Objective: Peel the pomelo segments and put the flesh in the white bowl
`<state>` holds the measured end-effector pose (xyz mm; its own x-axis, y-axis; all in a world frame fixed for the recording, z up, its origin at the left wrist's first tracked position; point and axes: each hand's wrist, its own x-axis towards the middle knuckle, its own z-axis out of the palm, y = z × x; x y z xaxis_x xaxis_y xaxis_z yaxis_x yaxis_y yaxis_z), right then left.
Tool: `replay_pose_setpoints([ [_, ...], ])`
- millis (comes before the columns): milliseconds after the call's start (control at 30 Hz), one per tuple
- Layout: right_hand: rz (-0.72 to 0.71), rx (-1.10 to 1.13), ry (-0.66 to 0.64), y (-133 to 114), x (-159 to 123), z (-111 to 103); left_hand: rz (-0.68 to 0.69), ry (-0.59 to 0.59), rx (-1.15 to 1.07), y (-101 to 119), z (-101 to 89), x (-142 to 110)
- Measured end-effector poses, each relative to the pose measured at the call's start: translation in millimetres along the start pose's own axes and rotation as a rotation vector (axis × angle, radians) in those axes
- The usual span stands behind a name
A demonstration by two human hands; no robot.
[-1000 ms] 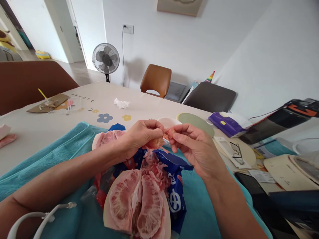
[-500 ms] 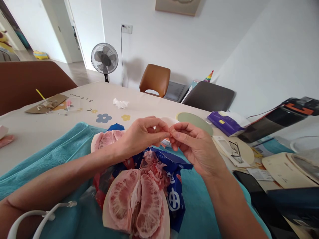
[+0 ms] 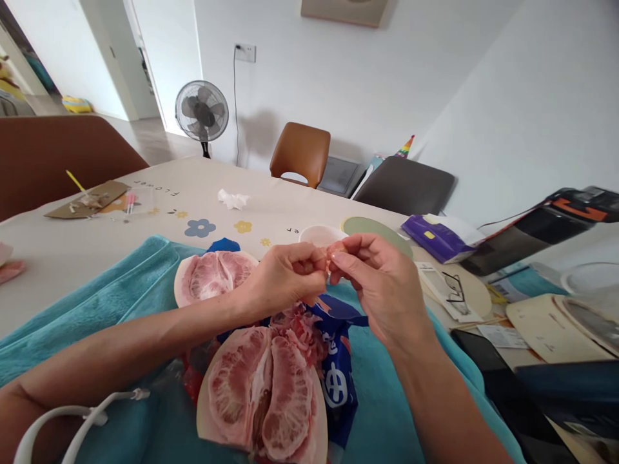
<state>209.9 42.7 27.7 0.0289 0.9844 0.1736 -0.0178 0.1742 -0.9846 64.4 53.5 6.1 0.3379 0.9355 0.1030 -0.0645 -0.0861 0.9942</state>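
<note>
In front of the white bowl (image 3: pixel 309 233), my left hand (image 3: pixel 287 274) and my right hand (image 3: pixel 384 283) meet fingertip to fingertip. Between them they pinch a small piece of pomelo flesh (image 3: pixel 331 256), mostly covered by the fingers. Below my wrists lies a cut pomelo half (image 3: pixel 290 399), its pink segments facing up. Another pomelo half (image 3: pixel 203 277) rests behind my left forearm. Shredded pink membrane peelings (image 3: pixel 307 332) are heaped at the near half's far edge, on a blue printed bag (image 3: pixel 341 386).
A teal towel (image 3: pixel 387 393) lies under the fruit. To the right are a green round mat (image 3: pixel 374 231), a purple tissue pack (image 3: pixel 432 237), glasses (image 3: pixel 454 290) and a black phone (image 3: pixel 488 374). Crumpled tissue (image 3: pixel 233 199) sits farther back; a white cable (image 3: pixel 91 419) crosses my left forearm.
My left hand has dipped slightly and its fingers have curled in; the pomelo flesh beneath it, plain a second ago, is now mostly hidden. Both hands remain together near the bowl.
</note>
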Motion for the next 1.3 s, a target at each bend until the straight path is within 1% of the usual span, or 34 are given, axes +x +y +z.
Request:
replay_pose_setpoints([
  [167,0.181,0.184,-0.132,2,13,-12,-0.028,0.015,0.015,13,-5.4,0],
  [267,0.253,0.247,-0.153,3,20,-19,-0.09,0.013,0.028,22,-8.5,0],
  [367,0.264,0.297,-0.113,7,28,-27,-0.17,-0.046,0.033,24,-13.6,2],
  [433,0.266,0.311,-0.065,11,33,-32,-0.195,-0.109,0.018,22,-18.4,4],
  [500,0.265,0.319,-0.006,17,38,-35,-0.208,-0.137,0.014,19,-23.1,6],
  [633,0.22,0.313,0.052,29,46,-38,-0.207,-0.107,0.062,17,-28.9,10],
  [733,0.159,0.269,0.08,37,50,-40,-0.205,-0.106,0.087,17,-29.9,11],
  [800,0.153,0.246,0.104,43,53,-42,-0.209,-0.104,0.097,18,-29.6,11],
  [967,0.193,0.187,0.158,49,56,-43,-0.227,-0.069,0.144,21,-28.7,11],
  [1067,0.278,0.271,0.138,43,58,-42,-0.221,-0.066,0.156,22,-30.6,11],
  [1133,0.33,0.35,0.123,37,59,-41,-0.215,-0.121,0.163,23,-33.9,11],
  [1200,0.352,0.377,0.122,32,58,-40,-0.213,-0.216,0.186,25,-38.3,11],
  [1300,0.303,0.357,0.098,30,57,-40,-0.2,-0.35,0.186,29,-45.0,10],
])
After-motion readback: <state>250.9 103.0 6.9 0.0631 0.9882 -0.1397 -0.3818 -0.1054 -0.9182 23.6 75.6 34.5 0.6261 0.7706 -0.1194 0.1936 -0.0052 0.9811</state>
